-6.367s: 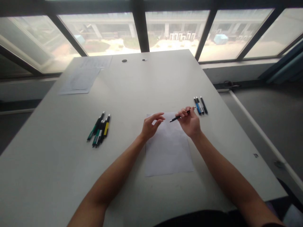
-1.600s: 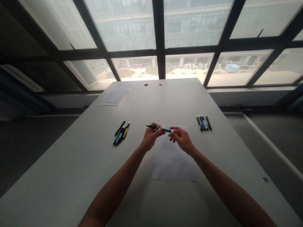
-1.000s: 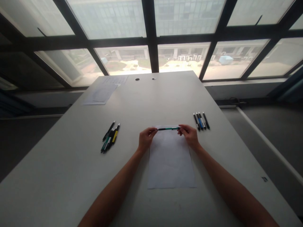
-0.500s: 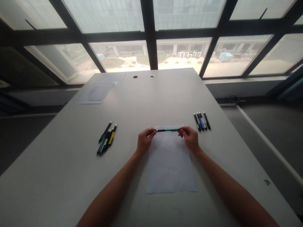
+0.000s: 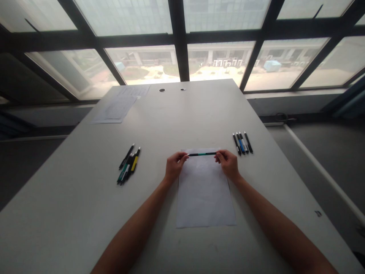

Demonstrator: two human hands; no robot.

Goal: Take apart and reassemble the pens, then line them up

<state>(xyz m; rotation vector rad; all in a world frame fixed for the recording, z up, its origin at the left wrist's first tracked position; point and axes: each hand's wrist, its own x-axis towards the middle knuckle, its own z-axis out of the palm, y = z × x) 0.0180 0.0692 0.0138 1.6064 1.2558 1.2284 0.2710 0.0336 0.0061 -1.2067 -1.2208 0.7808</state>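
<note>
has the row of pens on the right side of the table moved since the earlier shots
No. The row of pens lies just right of the sheet of paper's far corner, as before; only the camera shifted. Since 6.4 s ago it gained a fourth pen.

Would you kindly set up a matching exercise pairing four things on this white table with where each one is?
Things:
1. green-and-black pen
2. white paper sheet
3. row of four black and blue pens
4. printed papers

Places:
A. far left corner
B. held between left hand and right hand
C. right of the hands
D. under the hands

Pairs: 1-B, 2-D, 3-C, 4-A
</note>
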